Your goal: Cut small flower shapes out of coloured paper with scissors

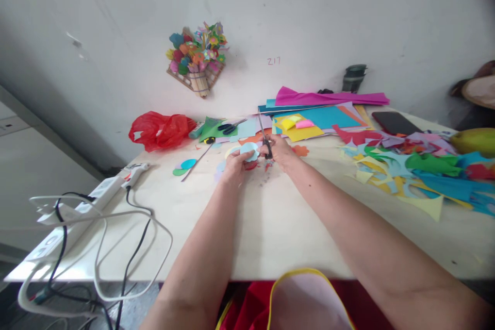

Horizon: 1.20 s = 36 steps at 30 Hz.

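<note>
Near the middle of the table, my left hand [235, 166] pinches a light blue paper shape [249, 151] with a scalloped edge. Just to its right, my right hand [279, 148] is closed round the dark handles of a pair of scissors [263, 131], whose blades point up and away from me. An orange paper flower [300, 150] lies by my right wrist. Pale paper pieces and a red one lie beside and under my left hand. Small scraps are scattered below the scissors.
Coloured paper sheets [332, 116] are stacked at the back; a phone [395, 122] lies right of them. Paper offcuts [410, 165] cover the right side. Further left are a second pair of scissors [228, 127], a red plastic bag [160, 130], blue and green discs and a power strip [77, 216] with cables.
</note>
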Each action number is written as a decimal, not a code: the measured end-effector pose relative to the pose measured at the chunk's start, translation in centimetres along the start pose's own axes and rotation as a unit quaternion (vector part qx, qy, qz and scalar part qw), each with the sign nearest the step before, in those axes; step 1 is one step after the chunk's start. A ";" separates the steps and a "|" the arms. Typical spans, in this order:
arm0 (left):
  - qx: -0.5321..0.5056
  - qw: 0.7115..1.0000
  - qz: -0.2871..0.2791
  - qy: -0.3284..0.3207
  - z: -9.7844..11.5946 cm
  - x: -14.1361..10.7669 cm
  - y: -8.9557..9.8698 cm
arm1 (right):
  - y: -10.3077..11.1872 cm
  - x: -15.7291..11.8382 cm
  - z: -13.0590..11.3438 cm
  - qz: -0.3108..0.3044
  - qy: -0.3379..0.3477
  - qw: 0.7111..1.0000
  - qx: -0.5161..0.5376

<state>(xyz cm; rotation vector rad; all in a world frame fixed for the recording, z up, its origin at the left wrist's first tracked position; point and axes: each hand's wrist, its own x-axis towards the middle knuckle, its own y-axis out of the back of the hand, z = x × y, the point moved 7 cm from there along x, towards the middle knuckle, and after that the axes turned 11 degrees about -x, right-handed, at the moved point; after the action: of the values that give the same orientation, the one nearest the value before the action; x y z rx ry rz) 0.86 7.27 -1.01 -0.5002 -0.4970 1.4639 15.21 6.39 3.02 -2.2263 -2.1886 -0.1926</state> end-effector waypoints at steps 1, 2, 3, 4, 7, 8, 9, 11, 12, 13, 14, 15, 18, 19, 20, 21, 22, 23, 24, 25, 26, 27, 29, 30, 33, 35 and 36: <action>0.000 1.000 0.000 -0.001 0.0 0.0 0.0 | 0.0 0.0 0.0 0.003 -0.006 1.000 0.000; -0.002 1.000 0.000 -0.002 0.0 0.1 0.0 | 0.0 -0.1 0.1 0.004 -0.014 1.000 0.002; -0.004 1.000 0.000 -0.004 0.1 0.1 0.1 | 0.1 -0.1 0.1 0.005 -0.022 1.000 0.004; -0.006 1.000 0.001 -0.008 0.1 0.1 0.1 | 0.2 -0.2 0.2 0.004 -0.032 0.999 0.005; -0.011 1.000 0.009 -0.027 0.5 0.2 0.3 | 0.5 -0.3 0.4 -0.010 -0.054 0.999 -0.004; -0.012 0.999 0.012 -0.033 0.7 0.2 0.3 | 0.6 -0.3 0.4 -0.020 -0.056 0.998 -0.010; -0.014 0.999 0.015 -0.038 0.8 0.2 0.4 | 0.7 -0.3 0.5 -0.030 -0.055 0.998 -0.018; -0.017 0.999 0.017 -0.043 1.0 0.1 0.4 | 0.9 -0.2 0.7 -0.055 -0.045 0.997 -0.029; -0.017 0.999 0.018 -0.044 1.0 0.1 0.4 | 0.9 -0.1 0.8 -0.069 -0.037 0.996 -0.034; -0.016 0.999 0.018 -0.046 1.1 0.1 0.3 | 0.9 0.0 0.8 -0.085 -0.027 0.995 -0.038; -0.016 0.999 0.019 -0.048 1.1 0.0 0.3 | 0.8 0.1 0.9 -0.100 -0.019 0.994 -0.045; -0.017 0.998 0.020 -0.052 1.2 0.0 0.3 | 0.7 0.1 0.9 -0.119 -0.011 0.991 -0.052; -0.029 0.997 0.026 -0.062 1.4 -0.2 0.2 | 0.3 0.0 0.9 -0.177 0.015 0.982 -0.069; -0.035 0.997 0.027 -0.065 1.5 -0.3 0.1 | 0.2 -0.1 0.9 -0.194 0.022 0.978 -0.075; -0.041 0.997 0.028 -0.066 1.6 -0.3 0.1 | 0.1 -0.2 0.8 -0.208 0.027 0.974 -0.082; -0.047 0.996 0.030 -0.067 1.6 -0.4 0.1 | 0.0 -0.3 0.7 -0.219 0.032 0.971 -0.091; -0.051 0.996 0.033 -0.067 1.7 -0.4 0.1 | -0.1 -0.5 0.7 -0.229 0.037 0.967 -0.101; -0.055 0.996 0.035 -0.067 1.7 -0.4 0.2 | -0.2 -0.6 0.6 -0.237 0.041 0.964 -0.112; -0.057 0.995 0.038 -0.066 1.8 -0.4 0.2 | -0.3 -0.7 0.5 -0.242 0.043 0.962 -0.122; -0.058 0.995 0.040 -0.065 1.8 -0.3 0.3 | -0.4 -0.8 0.5 -0.246 0.043 0.959 -0.132; -0.059 0.995 0.043 -0.063 1.8 -0.3 0.4 | -0.5 -0.9 0.5 -0.249 0.042 0.957 -0.140; -0.060 0.995 0.045 -0.062 1.8 -0.3 0.4 | -0.5 -0.9 0.5 -0.252 0.039 0.956 -0.146; -0.063 0.995 0.049 -0.060 1.8 -0.2 0.5 | -0.6 -1.0 0.6 -0.256 0.036 0.954 -0.153; -0.066 0.995 0.051 -0.059 1.8 -0.2 0.6 | -0.7 -1.0 0.7 -0.258 0.035 0.953 -0.156; -0.071 0.994 0.056 -0.056 1.8 -0.2 0.6 | -0.8 -1.1 0.7 -0.258 0.035 0.953 -0.158; -0.076 0.994 0.057 -0.055 1.8 -0.3 0.5 | -0.8 -1.2 0.6 -0.255 0.035 0.954 -0.155; -0.080 0.994 0.056 -0.055 1.8 -0.3 0.5 | -0.8 -1.3 0.5 -0.253 0.033 0.955 -0.153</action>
<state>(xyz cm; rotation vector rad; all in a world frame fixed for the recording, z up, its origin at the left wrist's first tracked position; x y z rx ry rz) -0.61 7.03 0.09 -0.5830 -0.6869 1.5726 14.43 5.15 2.33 -1.6771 -2.8062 -0.6397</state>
